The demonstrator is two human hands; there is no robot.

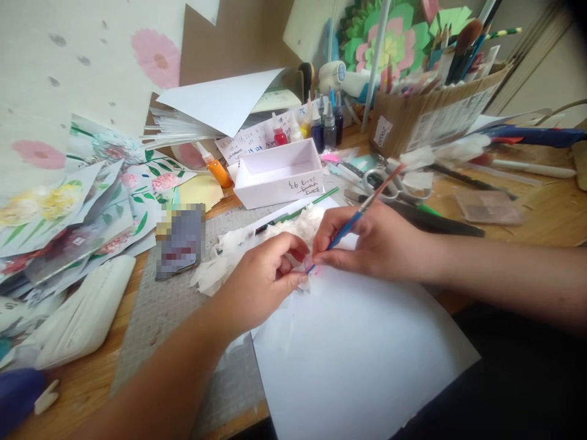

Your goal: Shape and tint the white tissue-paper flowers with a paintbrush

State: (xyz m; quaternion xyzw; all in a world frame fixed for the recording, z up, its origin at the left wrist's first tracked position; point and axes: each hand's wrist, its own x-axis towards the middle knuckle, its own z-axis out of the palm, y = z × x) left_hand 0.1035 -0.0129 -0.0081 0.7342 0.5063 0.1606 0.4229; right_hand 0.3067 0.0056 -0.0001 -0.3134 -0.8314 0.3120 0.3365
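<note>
Head view: right hand (367, 241) grips a blue paintbrush (362, 214), its tip touching the small paper piece (308, 269) pinched by the left hand (263, 278).

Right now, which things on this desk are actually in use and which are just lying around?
In use: paintbrush in the right hand; small tissue piece pinched by the left hand; white sheet beneath both.

Lying about: white box, orange bottle, ink bottles, scissors, cardboard box of brushes, flower prints.
</note>
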